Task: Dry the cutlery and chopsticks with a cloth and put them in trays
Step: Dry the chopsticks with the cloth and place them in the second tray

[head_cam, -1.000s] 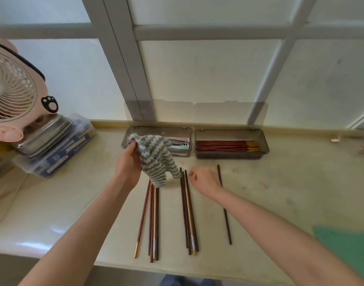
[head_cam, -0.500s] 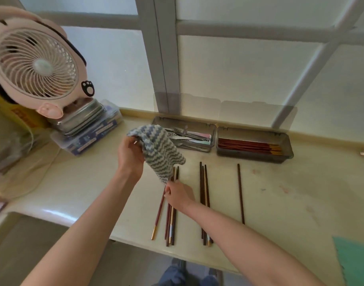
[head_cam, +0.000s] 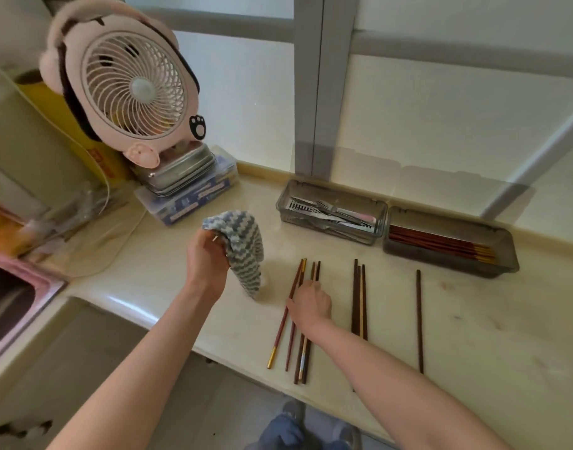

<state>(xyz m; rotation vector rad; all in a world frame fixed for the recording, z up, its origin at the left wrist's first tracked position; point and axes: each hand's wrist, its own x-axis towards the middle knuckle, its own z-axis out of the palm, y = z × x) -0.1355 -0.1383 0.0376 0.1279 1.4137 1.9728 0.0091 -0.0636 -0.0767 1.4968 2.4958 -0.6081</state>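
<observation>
My left hand [head_cam: 204,262] holds a grey and white zigzag cloth [head_cam: 242,248] that hangs above the counter. My right hand [head_cam: 310,305] lies palm down on the left bunch of brown chopsticks [head_cam: 296,323], fingers curled over them. A second bunch of chopsticks [head_cam: 359,300] lies just right of that hand, and a single chopstick [head_cam: 419,319] farther right. At the back stand two grey trays: the cutlery tray [head_cam: 330,213] with metal cutlery, and the chopstick tray [head_cam: 449,243] with several red-brown chopsticks.
A pink fan [head_cam: 129,82] sits on stacked metal and plastic boxes [head_cam: 187,185] at the back left. A sink [head_cam: 9,306] lies at the far left. The counter's front edge [head_cam: 233,362] runs just below the chopstick ends. A window frame [head_cam: 317,92] rises behind the trays.
My right hand moved from the middle bunch to the left bunch of chopsticks and settled on it. The view swung left and the cloth hand shifted left of the chopsticks.
</observation>
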